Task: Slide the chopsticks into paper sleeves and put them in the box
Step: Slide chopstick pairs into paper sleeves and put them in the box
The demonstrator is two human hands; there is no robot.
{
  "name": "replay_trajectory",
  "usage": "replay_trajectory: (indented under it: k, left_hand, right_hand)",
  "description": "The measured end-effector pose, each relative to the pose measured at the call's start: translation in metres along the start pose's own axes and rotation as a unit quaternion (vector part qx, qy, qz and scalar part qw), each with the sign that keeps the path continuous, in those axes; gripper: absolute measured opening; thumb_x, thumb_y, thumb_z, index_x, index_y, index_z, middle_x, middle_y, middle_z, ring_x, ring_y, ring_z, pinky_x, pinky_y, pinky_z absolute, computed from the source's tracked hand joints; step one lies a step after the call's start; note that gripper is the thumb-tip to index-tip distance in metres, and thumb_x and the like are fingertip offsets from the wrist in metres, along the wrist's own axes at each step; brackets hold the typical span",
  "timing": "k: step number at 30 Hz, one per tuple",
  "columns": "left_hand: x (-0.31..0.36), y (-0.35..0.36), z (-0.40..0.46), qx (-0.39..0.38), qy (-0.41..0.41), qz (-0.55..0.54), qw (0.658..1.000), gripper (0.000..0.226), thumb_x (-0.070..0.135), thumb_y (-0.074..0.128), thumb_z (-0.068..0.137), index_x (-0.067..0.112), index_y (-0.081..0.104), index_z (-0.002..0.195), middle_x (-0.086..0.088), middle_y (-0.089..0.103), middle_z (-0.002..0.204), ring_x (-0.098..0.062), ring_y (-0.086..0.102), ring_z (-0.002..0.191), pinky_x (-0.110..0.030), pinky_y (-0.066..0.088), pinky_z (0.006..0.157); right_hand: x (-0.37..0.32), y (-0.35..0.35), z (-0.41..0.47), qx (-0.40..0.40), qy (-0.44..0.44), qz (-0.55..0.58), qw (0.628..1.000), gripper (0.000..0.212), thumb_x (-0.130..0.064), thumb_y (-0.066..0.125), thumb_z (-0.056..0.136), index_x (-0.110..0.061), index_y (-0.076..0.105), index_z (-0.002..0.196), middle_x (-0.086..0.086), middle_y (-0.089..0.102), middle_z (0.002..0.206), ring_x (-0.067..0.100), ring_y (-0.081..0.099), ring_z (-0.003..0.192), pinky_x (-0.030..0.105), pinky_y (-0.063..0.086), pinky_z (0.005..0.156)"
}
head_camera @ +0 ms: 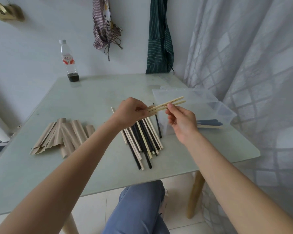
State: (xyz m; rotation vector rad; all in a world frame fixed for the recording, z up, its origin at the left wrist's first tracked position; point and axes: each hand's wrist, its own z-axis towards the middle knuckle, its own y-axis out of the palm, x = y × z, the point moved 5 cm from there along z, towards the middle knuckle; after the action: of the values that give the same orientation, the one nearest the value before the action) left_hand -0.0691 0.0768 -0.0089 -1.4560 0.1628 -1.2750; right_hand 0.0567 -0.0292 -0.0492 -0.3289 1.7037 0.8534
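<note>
A pair of pale wooden chopsticks (173,101) is held above the table, pointing up to the right. My left hand (131,112) grips their lower end, where a bit of brown paper sleeve shows between the fingers. My right hand (181,119) pinches the pair near the middle with thumb and forefinger. Below my hands lies a heap of loose black and pale chopsticks (143,139). Several brown paper sleeves (63,135) lie spread at the left. A clear plastic box (215,107) stands at the right with a few wrapped chopsticks (209,124) inside.
A plastic bottle (68,61) with dark liquid at its bottom stands at the table's far left corner. The pale glass table (91,102) ends close to a curtain on the right. Two aprons hang on the wall behind. My knee in blue trousers is below the front edge.
</note>
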Motion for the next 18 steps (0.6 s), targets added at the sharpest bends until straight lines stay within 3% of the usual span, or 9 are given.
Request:
replay_trajectory:
  k: [5, 8, 10, 12, 15, 18]
  left_hand:
    - [0.007, 0.007, 0.009, -0.001, -0.003, 0.008, 1.000, 0.019, 0.015, 0.058, 0.090, 0.008, 0.071, 0.102, 0.000, 0.057, 0.075, -0.013, 0.047, 0.069, -0.014, 0.034, 0.056]
    - [0.019, 0.019, 0.019, -0.016, 0.000, 0.014, 1.000, 0.021, 0.016, 0.057, 0.090, 0.007, 0.070, 0.104, -0.001, 0.059, 0.079, -0.015, 0.049, 0.072, -0.015, 0.035, 0.055]
    - [0.031, 0.030, 0.031, -0.033, 0.001, 0.013, 0.999, 0.022, 0.018, 0.056, 0.091, 0.007, 0.069, 0.107, -0.003, 0.061, 0.084, -0.016, 0.051, 0.075, -0.019, 0.036, 0.056]
    - [0.043, 0.040, 0.043, -0.051, 0.002, 0.006, 0.999, 0.025, 0.023, 0.058, 0.091, 0.009, 0.066, 0.110, -0.006, 0.063, 0.093, -0.017, 0.053, 0.079, -0.020, 0.038, 0.063]
    - [0.063, 0.059, 0.063, -0.078, 0.014, 0.023, 0.997, 0.030, 0.029, 0.062, 0.089, 0.008, 0.065, 0.110, -0.008, 0.065, 0.100, -0.020, 0.058, 0.091, -0.026, 0.044, 0.074]
    - [0.076, 0.084, 0.085, -0.109, 0.014, 0.049, 0.993, 0.026, 0.025, 0.061, 0.089, 0.006, 0.067, 0.106, -0.010, 0.067, 0.101, -0.023, 0.059, 0.090, -0.030, 0.047, 0.073]
  right_hand:
    - [-0.005, -0.009, 0.010, -0.007, 0.003, -0.013, 1.000, 0.007, -0.012, 0.065, 0.086, -0.009, 0.066, 0.079, 0.001, 0.060, 0.067, 0.008, 0.050, 0.058, 0.014, 0.043, 0.052]
    - [-0.014, -0.024, 0.022, 0.034, -0.047, -0.129, 0.990, 0.015, -0.017, 0.068, 0.085, -0.011, 0.064, 0.072, 0.002, 0.058, 0.064, 0.011, 0.052, 0.059, 0.019, 0.045, 0.054]
    - [-0.028, -0.040, 0.031, 0.114, -0.120, -0.273, 0.948, 0.021, -0.025, 0.073, 0.080, -0.010, 0.061, 0.072, 0.002, 0.059, 0.068, 0.015, 0.054, 0.067, 0.024, 0.044, 0.064]
    - [-0.043, -0.051, 0.035, 0.171, -0.185, -0.373, 0.893, 0.033, -0.028, 0.077, 0.076, -0.010, 0.051, 0.086, 0.004, 0.055, 0.084, 0.018, 0.050, 0.081, 0.020, 0.034, 0.068]
    - [-0.058, -0.063, 0.045, 0.152, -0.253, -0.479, 0.826, 0.038, -0.023, 0.073, 0.080, -0.007, 0.046, 0.102, 0.009, 0.046, 0.102, 0.022, 0.045, 0.097, 0.015, 0.025, 0.069]
    - [-0.057, -0.077, 0.061, 0.086, -0.234, -0.608, 0.754, 0.030, -0.021, 0.060, 0.091, -0.010, 0.055, 0.118, 0.010, 0.048, 0.121, 0.025, 0.042, 0.114, 0.023, 0.035, 0.087]
